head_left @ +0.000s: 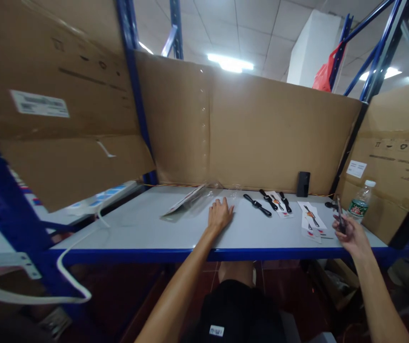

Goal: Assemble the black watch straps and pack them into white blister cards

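Observation:
My left hand [220, 214] lies on the grey tabletop [125, 233], fingers spread and holding nothing. Just left of it is a clear plastic bag [193, 202] with flat printed sheets at its left side. To its right lie black two-handled tools that look like spokeshaves: one apart [257, 205], another [268, 199] and a third [285, 203] either side of a printed card [279, 206]. My right hand [349, 233] is closed around a slim dark object [340, 215], held upright near the right end; its kind is unclear. More printed cards [310, 219] lie left of that hand.
A water bottle [359, 202] stands behind my right hand. A black upright block [303, 184] leans near the back cardboard wall [279, 128]. Cardboard also closes both sides. A white cable [69, 271] hangs over the left edge, and blue posts [134, 81] frame the table.

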A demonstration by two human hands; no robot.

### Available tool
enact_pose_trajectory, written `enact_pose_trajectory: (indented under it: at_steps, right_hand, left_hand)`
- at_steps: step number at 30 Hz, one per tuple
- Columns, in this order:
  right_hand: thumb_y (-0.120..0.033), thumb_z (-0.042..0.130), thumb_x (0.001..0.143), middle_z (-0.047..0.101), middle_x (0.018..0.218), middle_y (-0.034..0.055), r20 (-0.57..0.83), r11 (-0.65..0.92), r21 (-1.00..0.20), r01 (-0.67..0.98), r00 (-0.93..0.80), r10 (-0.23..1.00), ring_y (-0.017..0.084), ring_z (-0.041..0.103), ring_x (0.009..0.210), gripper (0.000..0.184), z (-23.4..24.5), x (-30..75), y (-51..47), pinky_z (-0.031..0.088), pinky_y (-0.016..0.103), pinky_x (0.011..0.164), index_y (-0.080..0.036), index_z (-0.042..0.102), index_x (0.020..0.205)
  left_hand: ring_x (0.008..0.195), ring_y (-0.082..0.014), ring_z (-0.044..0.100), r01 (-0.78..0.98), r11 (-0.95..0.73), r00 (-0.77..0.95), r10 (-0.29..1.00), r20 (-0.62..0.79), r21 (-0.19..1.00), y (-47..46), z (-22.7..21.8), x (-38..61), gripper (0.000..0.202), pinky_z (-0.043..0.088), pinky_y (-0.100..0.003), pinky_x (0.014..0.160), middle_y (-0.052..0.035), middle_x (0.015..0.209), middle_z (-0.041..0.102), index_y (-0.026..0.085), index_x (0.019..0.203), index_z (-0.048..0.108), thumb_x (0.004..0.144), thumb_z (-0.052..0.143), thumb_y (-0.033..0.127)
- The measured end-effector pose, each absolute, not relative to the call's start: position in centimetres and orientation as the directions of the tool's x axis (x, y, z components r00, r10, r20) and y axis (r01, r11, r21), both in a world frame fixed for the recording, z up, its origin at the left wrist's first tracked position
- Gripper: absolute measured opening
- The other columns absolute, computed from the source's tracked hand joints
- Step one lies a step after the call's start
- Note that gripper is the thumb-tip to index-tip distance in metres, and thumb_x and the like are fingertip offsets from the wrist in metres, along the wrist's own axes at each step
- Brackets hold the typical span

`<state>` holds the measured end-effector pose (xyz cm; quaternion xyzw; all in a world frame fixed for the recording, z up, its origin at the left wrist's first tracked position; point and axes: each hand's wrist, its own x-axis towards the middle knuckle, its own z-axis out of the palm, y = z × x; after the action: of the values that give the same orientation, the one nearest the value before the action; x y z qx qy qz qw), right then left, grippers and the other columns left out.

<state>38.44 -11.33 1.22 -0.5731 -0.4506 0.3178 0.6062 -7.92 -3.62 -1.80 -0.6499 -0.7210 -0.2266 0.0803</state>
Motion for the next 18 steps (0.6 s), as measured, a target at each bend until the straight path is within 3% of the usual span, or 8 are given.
enact_pose_trajectory:
  at_steps: [2, 5, 8, 11, 14, 18]
  right_hand:
    - [-0.042, 0.067, 0.071, 0.069, 0.081, 0.0100, 0.123, 0.187, -0.952, -0.243, 0.258, 0.958, 0.022, 0.068, 0.073, 0.028, 1.3, 36.7, -12.8, 0.032, 0.017, 0.028, -0.022, 0.062, 0.090]
    - [-0.031, 0.071, 0.072, 0.072, 0.096, 0.0100, 0.073, 0.156, -0.867, -0.473, 0.188, 0.979, 0.022, 0.072, 0.078, 0.034, 1.1, 33.1, -15.4, 0.037, 0.016, 0.029, -0.022, 0.062, 0.103]
    - [-0.026, 0.072, 0.075, 0.071, 0.119, 0.0094, 0.088, 0.103, -0.851, -0.515, 0.053, 0.995, 0.028, 0.073, 0.100, 0.051, 0.5, 28.9, -18.4, 0.060, 0.026, 0.051, -0.026, 0.056, 0.124]
    - [-0.013, 0.074, 0.067, 0.069, 0.126, 0.0081, 0.167, 0.083, -0.854, -0.514, -0.119, 0.979, 0.030, 0.071, 0.105, 0.076, -0.9, 25.1, -20.9, 0.064, 0.040, 0.072, -0.030, 0.047, 0.135]
    - [-0.006, 0.072, 0.063, 0.071, 0.120, 0.0065, 0.227, 0.091, -0.846, -0.525, -0.202, 0.953, 0.031, 0.071, 0.105, 0.091, -2.7, 22.6, -22.1, 0.064, 0.040, 0.071, -0.032, 0.037, 0.143]
    - [-0.002, 0.069, 0.061, 0.072, 0.112, 0.0046, 0.260, 0.080, -0.853, -0.515, -0.287, 0.922, 0.029, 0.071, 0.102, 0.096, -4.3, 21.7, -22.2, 0.063, 0.038, 0.070, -0.032, 0.034, 0.145]
  left_hand:
    - [0.119, -0.0358, 0.057, 0.976, 0.052, -0.137, 0.904, 0.406, 0.214, -3.6, -1.8, -8.0, 0.052, 0.043, -0.043, 0.094, -0.0270, 0.130, 0.056, 0.008, 0.136, 0.050, 0.100, 0.037, 0.042]
    - [0.119, -0.0363, 0.057, 0.980, 0.047, -0.124, 0.906, 0.404, 0.195, -3.7, -1.8, -8.2, 0.054, 0.044, -0.044, 0.093, -0.0273, 0.132, 0.055, 0.007, 0.139, 0.048, 0.100, 0.037, 0.042]
    - [0.119, -0.0362, 0.058, 0.983, 0.046, -0.114, 0.912, 0.393, 0.177, -3.7, -1.9, -8.4, 0.056, 0.044, -0.043, 0.094, -0.0275, 0.133, 0.055, 0.007, 0.140, 0.048, 0.100, 0.036, 0.043]
    - [0.117, -0.0374, 0.059, 0.986, 0.044, -0.107, 0.912, 0.396, 0.164, -3.5, -2.1, -8.7, 0.058, 0.045, -0.045, 0.093, -0.0285, 0.131, 0.056, 0.006, 0.140, 0.048, 0.099, 0.034, 0.045]
    - [0.119, -0.0388, 0.058, 0.987, 0.039, -0.098, 0.913, 0.396, 0.156, -3.1, -2.4, -9.0, 0.061, 0.046, -0.047, 0.093, -0.0299, 0.132, 0.054, 0.006, 0.142, 0.048, 0.099, 0.032, 0.047]
    - [0.119, -0.0400, 0.058, 0.990, 0.037, -0.088, 0.920, 0.382, 0.138, -2.7, -2.6, -9.3, 0.063, 0.047, -0.047, 0.092, -0.0299, 0.130, 0.055, 0.005, 0.140, 0.049, 0.098, 0.031, 0.049]
